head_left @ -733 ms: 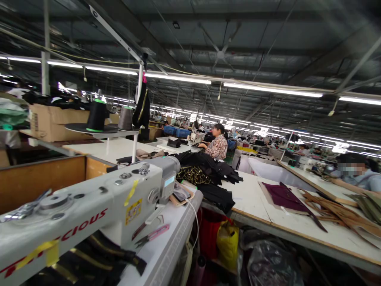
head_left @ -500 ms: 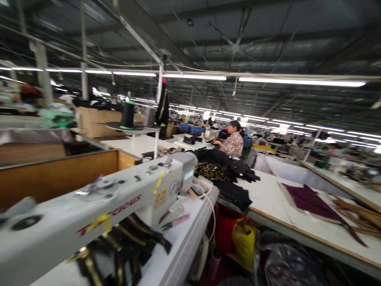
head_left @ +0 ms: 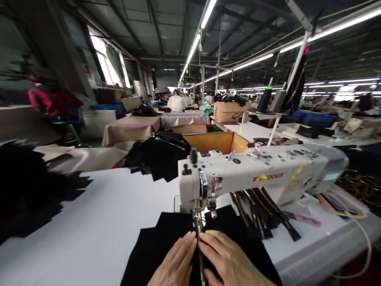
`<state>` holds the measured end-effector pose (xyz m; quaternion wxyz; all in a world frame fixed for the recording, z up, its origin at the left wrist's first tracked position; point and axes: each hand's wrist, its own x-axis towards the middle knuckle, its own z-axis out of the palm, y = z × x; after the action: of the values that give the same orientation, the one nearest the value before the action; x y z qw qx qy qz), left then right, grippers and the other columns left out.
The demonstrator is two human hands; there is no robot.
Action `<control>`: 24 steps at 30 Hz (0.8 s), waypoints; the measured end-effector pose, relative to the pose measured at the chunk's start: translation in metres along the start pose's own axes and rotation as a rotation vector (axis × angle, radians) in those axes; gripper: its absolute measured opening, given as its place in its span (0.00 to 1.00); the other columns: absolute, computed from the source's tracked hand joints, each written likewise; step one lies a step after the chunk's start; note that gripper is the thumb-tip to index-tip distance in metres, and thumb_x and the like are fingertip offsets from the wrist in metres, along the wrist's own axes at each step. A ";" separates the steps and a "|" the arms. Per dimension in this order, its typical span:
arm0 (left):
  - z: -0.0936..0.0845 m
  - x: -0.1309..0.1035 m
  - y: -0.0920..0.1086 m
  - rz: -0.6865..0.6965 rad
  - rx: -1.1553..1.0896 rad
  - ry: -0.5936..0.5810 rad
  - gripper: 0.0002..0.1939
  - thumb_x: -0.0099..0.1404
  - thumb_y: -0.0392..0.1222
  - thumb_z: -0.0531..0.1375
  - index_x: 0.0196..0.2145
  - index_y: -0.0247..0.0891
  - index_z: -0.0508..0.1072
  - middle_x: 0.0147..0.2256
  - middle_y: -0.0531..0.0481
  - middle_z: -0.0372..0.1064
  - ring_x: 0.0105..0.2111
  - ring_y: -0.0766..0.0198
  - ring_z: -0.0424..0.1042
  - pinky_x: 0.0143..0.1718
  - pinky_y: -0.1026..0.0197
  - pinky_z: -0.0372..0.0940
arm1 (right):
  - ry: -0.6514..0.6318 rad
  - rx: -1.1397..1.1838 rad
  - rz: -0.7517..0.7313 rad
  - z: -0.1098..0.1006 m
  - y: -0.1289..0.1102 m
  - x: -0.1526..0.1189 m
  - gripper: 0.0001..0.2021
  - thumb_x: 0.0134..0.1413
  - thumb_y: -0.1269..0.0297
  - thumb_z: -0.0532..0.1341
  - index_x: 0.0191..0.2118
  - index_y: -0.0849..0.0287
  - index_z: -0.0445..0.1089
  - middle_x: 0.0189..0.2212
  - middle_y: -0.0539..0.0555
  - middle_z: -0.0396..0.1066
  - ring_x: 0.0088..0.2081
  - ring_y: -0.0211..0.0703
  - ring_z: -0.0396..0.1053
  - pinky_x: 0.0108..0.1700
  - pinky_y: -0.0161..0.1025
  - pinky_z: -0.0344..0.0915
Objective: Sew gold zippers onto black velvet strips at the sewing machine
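Note:
Both hands rest on a black fabric piece (head_left: 145, 246) under the head of a white sewing machine (head_left: 235, 174). A zipper (head_left: 201, 264) with gold teeth runs along the middle of the cloth, up to the presser foot (head_left: 197, 216). My left hand (head_left: 177, 260) lies flat on the fabric left of the zipper, its fingertips at the zipper's edge. On the other side my right hand (head_left: 223, 256) presses down with fingers stretched forward. The tips of both hands are just in front of the foot. The underside of the cloth is hidden.
Black fabric pieces (head_left: 29, 190) are stacked at the left, and another black pile (head_left: 159, 153) sits behind the machine head. Several black-and-gold zipper strips (head_left: 262, 210) lie under the machine arm, near pink-handled snips (head_left: 308, 220). Thread cones (head_left: 264, 99) stand behind.
The view has swung left and down, from the machine's right end and neighbouring tables to its needle area. Both my hands and the black fabric have come into view.

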<state>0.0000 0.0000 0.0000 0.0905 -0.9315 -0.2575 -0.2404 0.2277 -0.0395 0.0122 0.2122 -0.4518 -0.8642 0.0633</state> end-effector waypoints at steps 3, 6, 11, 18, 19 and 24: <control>0.000 0.000 0.006 -0.001 -0.002 -0.025 0.39 0.66 0.23 0.43 0.71 0.38 0.33 0.64 0.45 0.58 0.61 0.60 0.63 0.62 0.57 0.61 | 0.005 -0.016 0.008 -0.001 -0.004 0.000 0.24 0.60 0.66 0.59 0.61 0.63 0.64 0.59 0.57 0.66 0.61 0.46 0.62 0.65 0.39 0.60; 0.003 -0.002 0.006 0.006 0.011 -0.047 0.39 0.65 0.22 0.44 0.71 0.35 0.36 0.64 0.42 0.56 0.63 0.58 0.60 0.62 0.55 0.62 | 0.023 -0.031 0.001 0.000 -0.005 0.000 0.24 0.59 0.68 0.59 0.61 0.63 0.65 0.59 0.57 0.67 0.60 0.46 0.63 0.64 0.39 0.62; 0.000 -0.002 0.009 0.016 0.041 -0.099 0.39 0.60 0.21 0.46 0.69 0.28 0.47 0.63 0.40 0.58 0.64 0.57 0.56 0.63 0.55 0.59 | 0.065 -0.053 -0.021 0.002 -0.002 -0.002 0.24 0.58 0.69 0.58 0.60 0.63 0.66 0.59 0.57 0.67 0.59 0.47 0.65 0.63 0.41 0.64; 0.001 -0.001 0.014 0.025 0.025 -0.164 0.38 0.55 0.24 0.49 0.65 0.28 0.57 0.63 0.41 0.58 0.65 0.54 0.54 0.63 0.54 0.59 | 0.088 -0.045 -0.040 0.003 -0.002 -0.002 0.25 0.56 0.71 0.57 0.60 0.64 0.66 0.59 0.58 0.67 0.59 0.47 0.65 0.62 0.41 0.65; 0.002 -0.002 0.013 0.018 0.024 -0.159 0.38 0.55 0.23 0.49 0.65 0.28 0.57 0.63 0.41 0.58 0.65 0.54 0.54 0.63 0.54 0.59 | 0.086 -0.045 -0.040 0.004 -0.002 -0.003 0.25 0.56 0.71 0.57 0.60 0.64 0.66 0.59 0.58 0.67 0.59 0.48 0.65 0.62 0.41 0.65; 0.003 0.000 0.013 0.005 0.066 -0.156 0.36 0.57 0.25 0.48 0.64 0.26 0.57 0.64 0.38 0.57 0.64 0.53 0.55 0.61 0.54 0.62 | 0.070 -0.042 -0.035 0.004 -0.001 -0.004 0.25 0.56 0.71 0.57 0.61 0.63 0.65 0.59 0.58 0.67 0.60 0.48 0.64 0.63 0.41 0.64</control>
<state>0.0079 -0.0100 -0.0028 0.1012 -0.9445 -0.2694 -0.1584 0.2267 -0.0431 0.0074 0.2340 -0.4428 -0.8652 0.0253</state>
